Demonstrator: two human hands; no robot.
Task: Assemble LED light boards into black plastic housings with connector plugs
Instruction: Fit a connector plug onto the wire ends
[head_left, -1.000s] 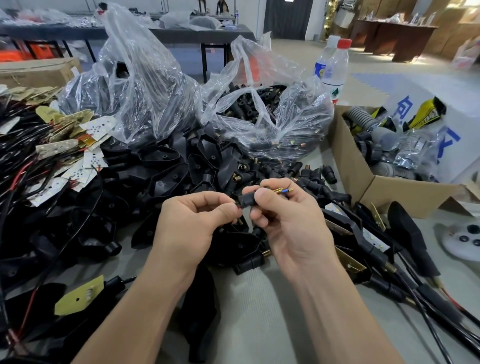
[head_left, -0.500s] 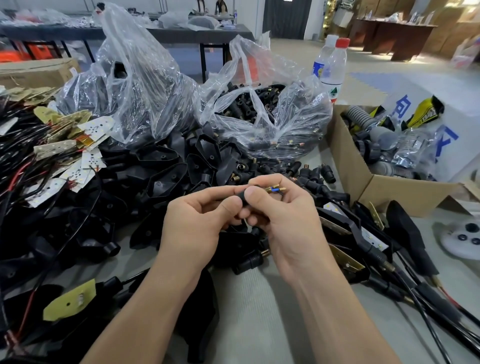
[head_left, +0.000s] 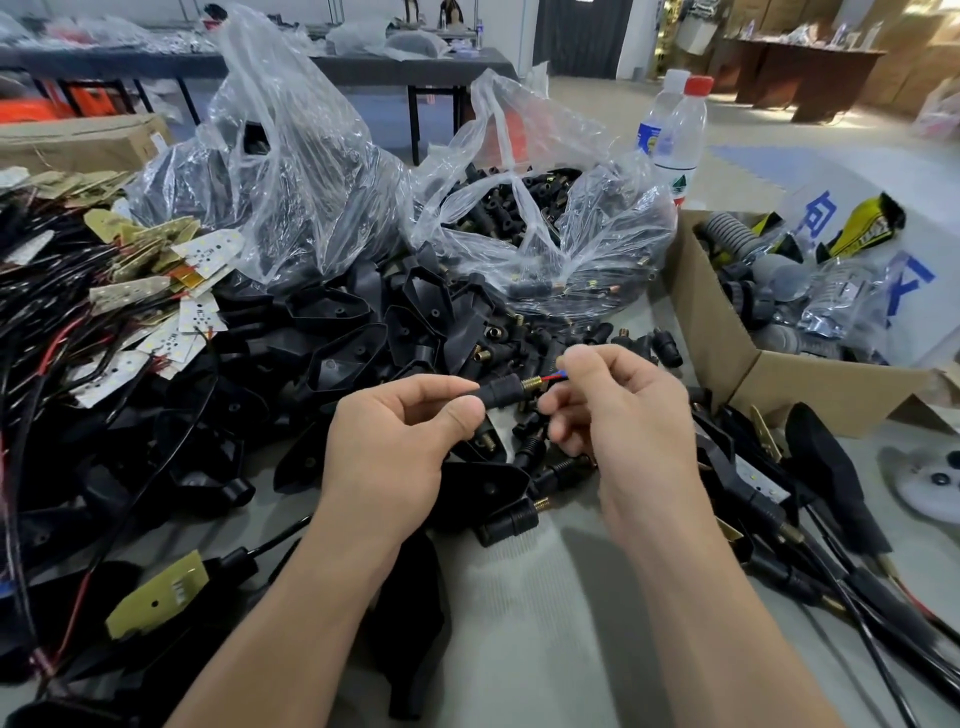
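Note:
My left hand (head_left: 400, 441) pinches a black connector plug (head_left: 503, 391) with a brass threaded tip, held level over the table. My right hand (head_left: 618, 415) pinches the red and blue wires (head_left: 554, 378) that stick out of that brass tip. A heap of black plastic housings (head_left: 363, 332) lies just behind both hands. White and yellow LED boards (head_left: 197, 317) with red and black wires are piled at the left. Loose connector plugs (head_left: 524, 519) lie under and between the hands.
Two clear plastic bags (head_left: 561, 244) hold more black parts behind the heap. A cardboard box (head_left: 727, 358) of grey fittings stands at the right, two water bottles (head_left: 680, 135) behind it. Black cables (head_left: 857, 613) run along the right front; a yellow board (head_left: 156, 597) lies front left.
The hands have drawn slightly apart, so the plug body and its brass tip now show between them. The wires now stick out to the right under my right fingers.

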